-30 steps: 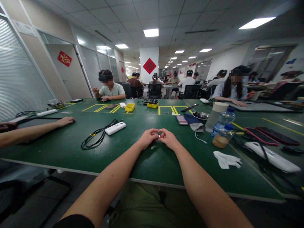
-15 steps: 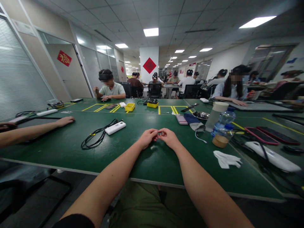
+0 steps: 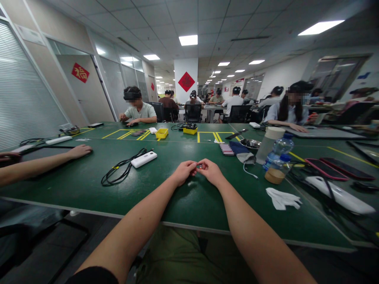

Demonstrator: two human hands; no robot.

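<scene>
My left hand and my right hand meet above the middle of the green table, fingertips nearly touching. Between them is a small dark object with a shiny metallic part, too small to name. The fingers of my right hand are pinched on it. My left hand is closed too, thumb against the fingers, beside the small object; whether it also grips it is hidden by the fingers.
Left of my hands lie a white power bank and a coiled black cable. To the right stand plastic bottles, a white glove and phones. Yellow trays sit farther back. A co-worker's arm rests at left.
The small object has turned slightly between my fingertips. My hands have stayed in nearly the same place. The co-worker across the table has lowered a raised hand.
</scene>
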